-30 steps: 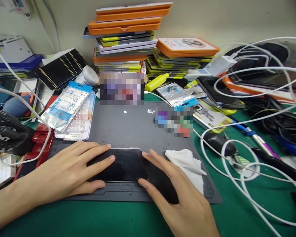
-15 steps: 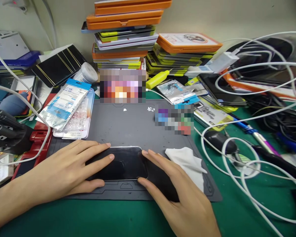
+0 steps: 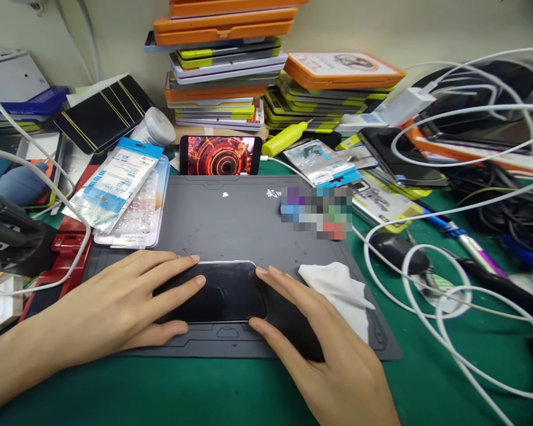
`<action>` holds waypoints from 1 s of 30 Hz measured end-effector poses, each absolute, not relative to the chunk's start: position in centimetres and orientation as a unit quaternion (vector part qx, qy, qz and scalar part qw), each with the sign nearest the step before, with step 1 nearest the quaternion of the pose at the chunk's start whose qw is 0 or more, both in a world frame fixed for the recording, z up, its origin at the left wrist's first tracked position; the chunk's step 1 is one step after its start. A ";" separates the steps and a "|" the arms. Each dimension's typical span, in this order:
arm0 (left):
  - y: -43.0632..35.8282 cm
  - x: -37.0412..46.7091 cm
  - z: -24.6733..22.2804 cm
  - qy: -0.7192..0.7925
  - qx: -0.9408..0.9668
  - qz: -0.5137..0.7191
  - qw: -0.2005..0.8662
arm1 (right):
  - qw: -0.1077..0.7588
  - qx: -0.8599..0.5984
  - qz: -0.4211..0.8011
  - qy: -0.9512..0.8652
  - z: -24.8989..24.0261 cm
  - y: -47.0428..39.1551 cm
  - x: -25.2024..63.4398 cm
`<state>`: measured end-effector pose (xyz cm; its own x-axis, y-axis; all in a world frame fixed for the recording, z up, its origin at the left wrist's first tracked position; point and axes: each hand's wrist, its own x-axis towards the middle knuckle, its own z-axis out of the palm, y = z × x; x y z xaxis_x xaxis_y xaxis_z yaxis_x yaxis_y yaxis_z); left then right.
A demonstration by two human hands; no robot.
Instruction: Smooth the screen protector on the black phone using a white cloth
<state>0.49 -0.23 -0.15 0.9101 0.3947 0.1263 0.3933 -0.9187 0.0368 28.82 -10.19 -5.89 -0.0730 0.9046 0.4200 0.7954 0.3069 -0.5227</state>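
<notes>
A smartphone [image 3: 231,293] with a dark screen and a bright, shiny rim lies flat, long side across, on a grey work mat [image 3: 222,228]. My left hand [image 3: 137,302] rests over its left end, fingers on the far edge and the glass, thumb along the near edge. At the right end, my right hand [image 3: 324,343] holds the two corners between its fingertips and thumb. A dark patch under my right palm is too shaded to make out. Just right of that hand lies a crumpled white cloth [image 3: 337,290].
Behind the mat stands a lit phone [image 3: 222,155] with a white cable plugged in. Orange and yellow boxes [image 3: 224,29] are stacked at the back. White cables [image 3: 408,266] loop over the right side. Packets [image 3: 119,183] and a red tool [image 3: 66,260] lie left.
The view has shifted very slightly. Both hands and the smartphone keep the same pose. The standing phone's red picture shows sharply now, where it was pixelated before.
</notes>
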 end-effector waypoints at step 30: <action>-0.4 0.6 -0.2 0.201 0.977 0.072 -0.014 | 0.359 -0.588 0.093 -0.719 -6.0 -10.1 29.0</action>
<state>0.58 -0.37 -0.18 0.9088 0.3906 0.1469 0.3945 -0.9189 0.0024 28.99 -10.14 -6.01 -0.0506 0.9122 0.4065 0.7794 0.2906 -0.5551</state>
